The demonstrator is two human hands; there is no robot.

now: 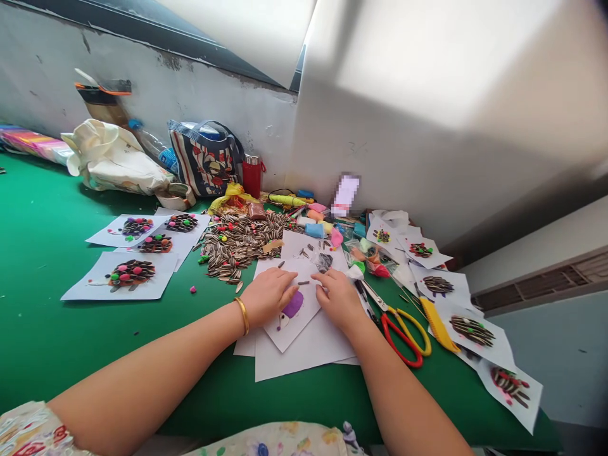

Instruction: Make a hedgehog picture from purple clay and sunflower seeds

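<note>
The left hand (pixel 272 294) is resting at 10 o'clock from a purple shape (pixel 292 305), its finger and thumb standing apart. The right hand (pixel 339 297) is reaching in from 3 o'clock, its thumb and forefinger also apart. The shape is lying on a white sheet (pixel 304 324) — with 1 small dark piece (pixel 303 283) sitting at 1 o'clock from it, between the 2 hands. More paper is lying underneath on the green bench (pixel 47 221). Striped seeds (pixel 247 240) are spreading at 11 o'clock, seed-covered pictures (pixel 130 275) are lying at 9, and scissors (pixel 388 310) — 1 red handle, 1 yellow — are lying at 3.
</note>
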